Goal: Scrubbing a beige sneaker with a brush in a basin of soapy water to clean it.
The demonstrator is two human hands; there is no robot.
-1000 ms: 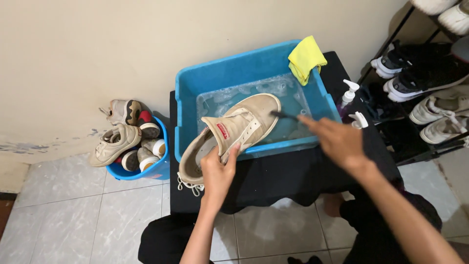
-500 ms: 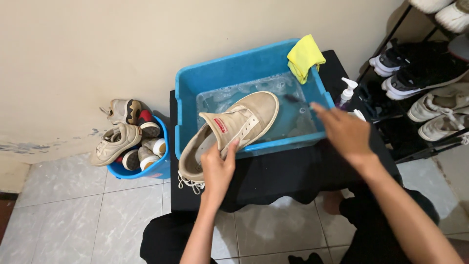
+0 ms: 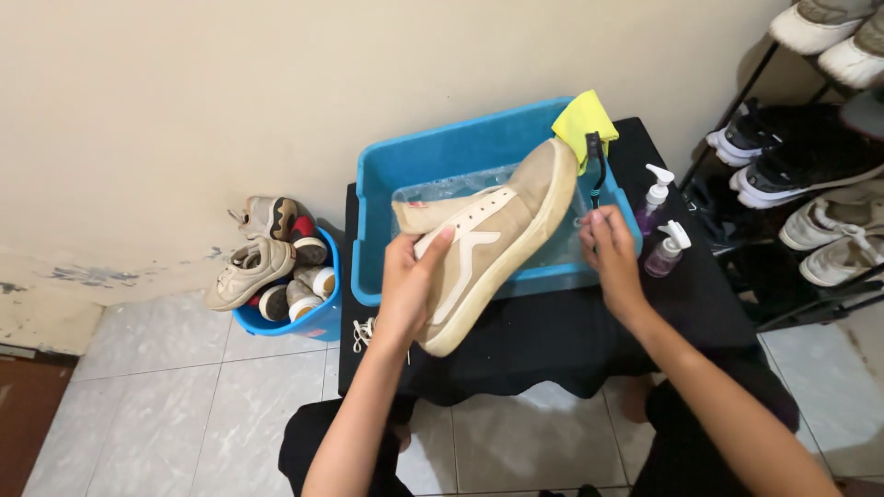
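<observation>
My left hand (image 3: 408, 285) grips a beige sneaker (image 3: 497, 235) by its side, tilted on edge above the blue tub (image 3: 442, 152) of soapy water, toe pointing to the far right. My right hand (image 3: 610, 247) holds a small dark brush (image 3: 595, 166) upright, its head just right of the sneaker's toe and in front of the yellow cloth (image 3: 586, 121) draped on the tub's rim. The tub rests on a black table (image 3: 562, 331).
Two pump bottles (image 3: 658, 225) stand right of the tub. A small blue bucket (image 3: 308, 317) with several shoes sits on the tiled floor at left. A black shoe rack (image 3: 810, 193) with sneakers fills the right side. The wall is right behind the tub.
The sneaker has been lifted out of the water and turned onto its side. My right hand pulled the brush from the water and raised it upright by the toe.
</observation>
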